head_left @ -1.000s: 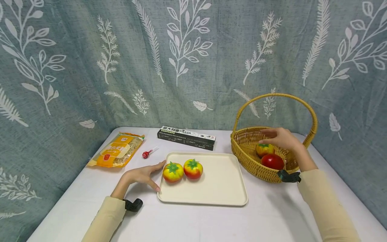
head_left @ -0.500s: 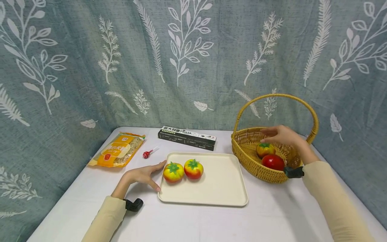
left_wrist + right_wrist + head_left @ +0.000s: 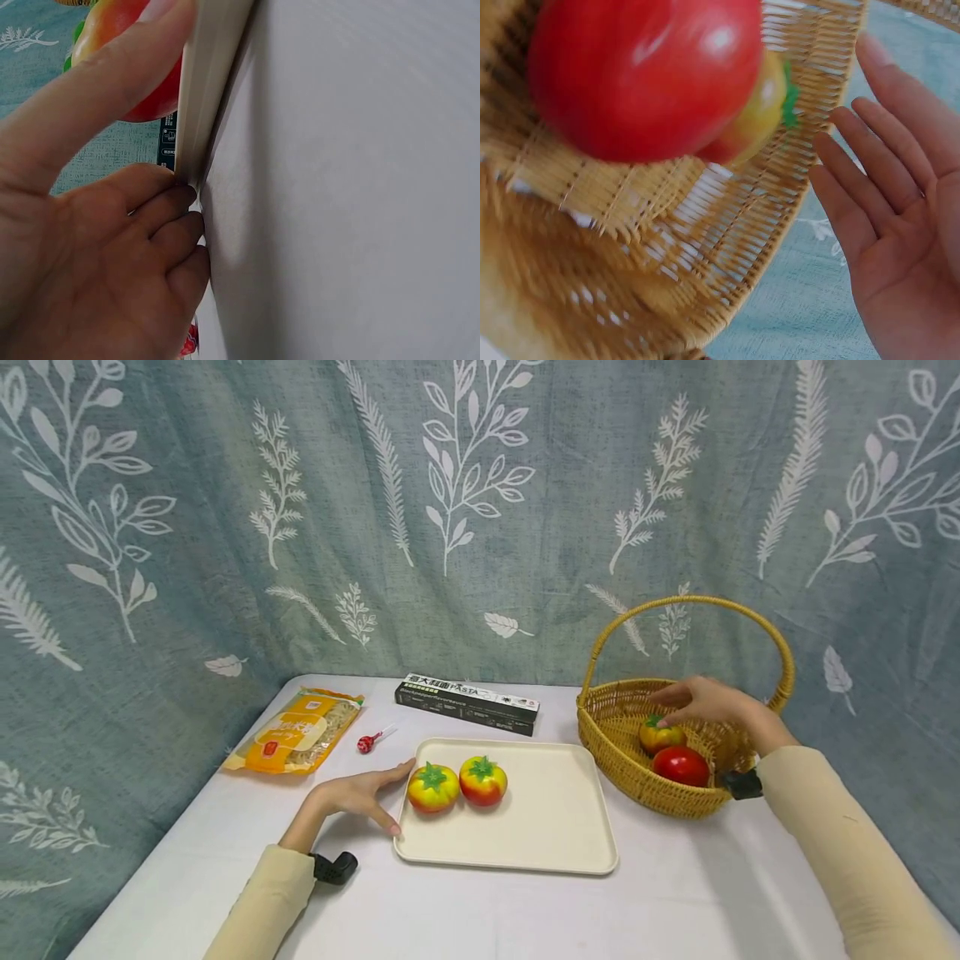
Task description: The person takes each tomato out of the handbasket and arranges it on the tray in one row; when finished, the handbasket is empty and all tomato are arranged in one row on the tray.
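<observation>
My left hand (image 3: 354, 802) rests at the left edge of a cream tray (image 3: 547, 827), its thumb and forefinger spread along the rim. In the left wrist view the thumb lies against the tray's rim (image 3: 202, 97), other fingertips at its side. Two yellow-red tomatoes (image 3: 432, 787) with green tops stand on the tray's left part. Over the wicker basket (image 3: 637, 777) hovers my right hand (image 3: 708, 702), fingers extended and holding nothing. Inside the basket lie a yellow-red tomato (image 3: 662, 737), just below the fingertips, and a smooth red fruit (image 3: 681, 767). The right wrist view shows the open palm (image 3: 900, 225).
A black and white pasta box (image 3: 467, 703) lies behind the tray. To the left are a red lollipop (image 3: 366, 743) and an orange food packet (image 3: 296, 732). The basket's tall handle (image 3: 693, 602) arches beside the right hand. A patterned curtain backs the white table.
My right hand has shifted slightly, its fingertips now lower near the basket's tomato. The head view has drifted a little. My left hand stays at the tray's edge.
</observation>
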The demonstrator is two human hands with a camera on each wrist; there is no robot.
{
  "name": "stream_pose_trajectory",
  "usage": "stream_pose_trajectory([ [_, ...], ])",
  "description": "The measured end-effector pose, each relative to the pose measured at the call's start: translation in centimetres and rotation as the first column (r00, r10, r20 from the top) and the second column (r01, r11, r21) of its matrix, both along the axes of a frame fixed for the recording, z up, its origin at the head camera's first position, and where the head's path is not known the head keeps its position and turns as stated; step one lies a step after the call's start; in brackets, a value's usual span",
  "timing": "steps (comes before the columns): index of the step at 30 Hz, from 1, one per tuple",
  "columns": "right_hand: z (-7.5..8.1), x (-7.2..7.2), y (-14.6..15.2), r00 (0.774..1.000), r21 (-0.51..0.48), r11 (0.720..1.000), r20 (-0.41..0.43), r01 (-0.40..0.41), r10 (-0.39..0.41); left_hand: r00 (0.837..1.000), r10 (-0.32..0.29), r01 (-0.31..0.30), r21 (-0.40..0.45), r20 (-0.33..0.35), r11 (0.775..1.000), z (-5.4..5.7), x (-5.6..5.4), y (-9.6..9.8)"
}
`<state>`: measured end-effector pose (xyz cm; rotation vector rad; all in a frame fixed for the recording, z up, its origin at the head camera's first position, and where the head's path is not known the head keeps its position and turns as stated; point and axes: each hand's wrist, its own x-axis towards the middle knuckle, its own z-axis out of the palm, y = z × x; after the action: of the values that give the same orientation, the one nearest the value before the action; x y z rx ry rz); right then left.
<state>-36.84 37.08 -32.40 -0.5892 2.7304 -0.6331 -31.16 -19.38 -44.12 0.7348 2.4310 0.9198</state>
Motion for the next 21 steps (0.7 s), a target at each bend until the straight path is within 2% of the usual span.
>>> stream_pose_trajectory([
  [5,-0.3,-0.7,0.4,1.0,0.075,0.997,0.028,-0.016,0.014,1.0,-0.008,0.008,0.0,-0.003,1.0,0.0,0.1,0.2],
  [12,-0.5,-1.2,0.5,0.997,0.114,0.993,0.079,0.006,-0.015,1.0,-0.012,0.011,-0.005,-0.009,1.0,0.0,0.1,0.1],
  [21,-0.9,-1.7,0.7,0.993,0.17,0.985,0.117,-0.016,-0.005,1.0,-0.006,0.006,0.0,-0.002,1.0,0.0,0.1,0.1],
])
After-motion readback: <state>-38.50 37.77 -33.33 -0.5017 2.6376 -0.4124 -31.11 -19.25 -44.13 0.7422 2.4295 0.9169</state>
